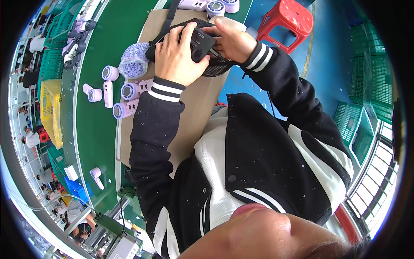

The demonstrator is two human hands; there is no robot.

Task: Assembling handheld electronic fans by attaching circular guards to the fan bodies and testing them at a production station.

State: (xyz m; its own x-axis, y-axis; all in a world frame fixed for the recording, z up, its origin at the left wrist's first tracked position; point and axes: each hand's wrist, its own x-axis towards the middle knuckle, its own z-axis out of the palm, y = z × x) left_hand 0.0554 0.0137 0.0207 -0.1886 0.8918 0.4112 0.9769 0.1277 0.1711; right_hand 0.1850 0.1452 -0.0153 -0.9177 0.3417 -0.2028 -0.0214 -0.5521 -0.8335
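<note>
My left hand (179, 58) is closed over a black box-shaped device (202, 44) that has a round grille on its face. A cable plug (214, 52) sits at the device's right end. Beside it, my right hand (235, 41) has its thumb and fingers apart, with the fingertips reaching to the device's edge and partly hidden by it. Under both hands lies a black mesh pouch (217, 69) with a black strap (171, 16) running away from it. Just left of my left hand is a clear bag of small lilac parts (134, 60).
Brown cardboard (196, 103) covers part of the green bench (99, 134). Several lilac handheld fans (129, 90) lie along its left side, and more fans (215, 8) lie at the far end. A red stool (286, 21) stands at the far right; green crates (353, 125) are stacked at right.
</note>
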